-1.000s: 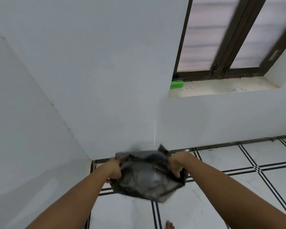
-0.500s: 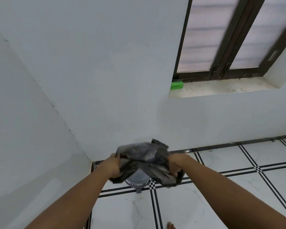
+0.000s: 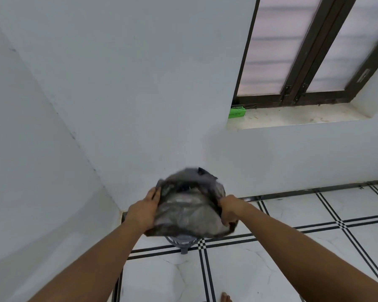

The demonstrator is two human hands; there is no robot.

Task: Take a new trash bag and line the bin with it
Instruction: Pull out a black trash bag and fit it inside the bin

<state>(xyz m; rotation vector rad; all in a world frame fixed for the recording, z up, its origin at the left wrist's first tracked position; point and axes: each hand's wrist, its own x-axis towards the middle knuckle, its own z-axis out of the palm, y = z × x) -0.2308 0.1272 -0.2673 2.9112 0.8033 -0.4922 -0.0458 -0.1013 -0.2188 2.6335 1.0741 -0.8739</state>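
Below, bin (image 3: 183, 241) — trash bag (image 3: 187, 211) above, unlined

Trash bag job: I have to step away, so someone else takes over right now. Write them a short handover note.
Left hand: gripping the left edge of the bag.
Right hand: gripping the bag's right edge.
Bag: dark, crumpled, held in the air between both hands, mouth partly spread.
Bin: on the floor by the wall, mostly hidden under the bag.
Done: a bag is in hand and being opened.
Left: lower it into the bin and fold the edge over the rim.
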